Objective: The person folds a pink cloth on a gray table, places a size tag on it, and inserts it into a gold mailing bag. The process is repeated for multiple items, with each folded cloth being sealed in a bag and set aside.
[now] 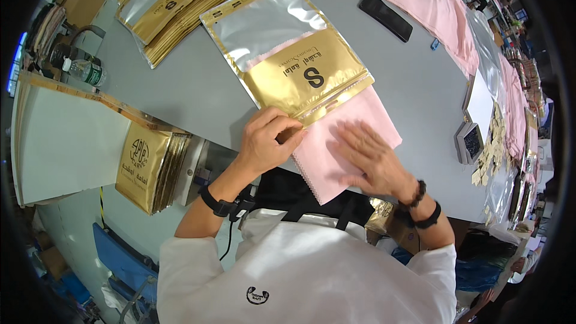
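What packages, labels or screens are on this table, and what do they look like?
Flat gold-and-clear plastic pouch: table centre, pink folded cloth half inside, left hand at its mouth, right hand flat on the cloth.
Stack of matching gold pouches: far left.
Black slim phone: far side, screen dark.

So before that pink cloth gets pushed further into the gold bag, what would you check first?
1. Bag mouth held open: left hand pinches the edge of the gold and clear bag: ok.
2. Cloth pressed flat: right hand lies on the pink cloth: ok.
3. Cloth lined up with the bag mouth: partly inside, roughly straight: ok.
4. Inner folds smooth: cannot tell.
5. Cloth fully on the grey table: near corner hangs over the edge: not ok.
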Demonstrator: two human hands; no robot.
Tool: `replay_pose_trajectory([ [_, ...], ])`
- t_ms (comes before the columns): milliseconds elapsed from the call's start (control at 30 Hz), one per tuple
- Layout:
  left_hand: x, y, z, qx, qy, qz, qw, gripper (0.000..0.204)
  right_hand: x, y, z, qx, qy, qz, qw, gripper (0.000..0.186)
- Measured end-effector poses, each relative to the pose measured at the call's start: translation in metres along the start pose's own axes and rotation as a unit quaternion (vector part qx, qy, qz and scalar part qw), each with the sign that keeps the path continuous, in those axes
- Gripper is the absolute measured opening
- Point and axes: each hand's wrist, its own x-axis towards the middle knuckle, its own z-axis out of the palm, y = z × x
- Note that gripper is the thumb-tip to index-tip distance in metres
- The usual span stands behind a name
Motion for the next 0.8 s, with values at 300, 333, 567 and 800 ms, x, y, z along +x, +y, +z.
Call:
replay_pose_trajectory([
  [300, -0.023, 0.014, -0.009, 0.037, 0.151, 0.008, 0.988, 0.011, -0.006, -0.008, 0.03, 0.014, 0.123, 0.026, 0.992, 0.064],
  [333, -0.026, 0.016, -0.008, 0.062, 0.114, 0.01, 0.991, 0.012, -0.002, -0.008, 0.03, 0.049, 0.137, 0.038, 0.989, 0.062],
  [567, -0.03, 0.022, 0.008, 0.095, -0.087, 0.008, 0.992, 0.033, 0.002, -0.02, 0.03, -0.088, 0.133, -0.021, 0.987, 0.059],
  [800, -0.005, 0.014, 0.013, 0.134, -0.17, 0.024, 0.976, 0.027, 0.004, -0.004, 0.028, -0.038, 0.247, 0.053, 0.967, 0.064],
])
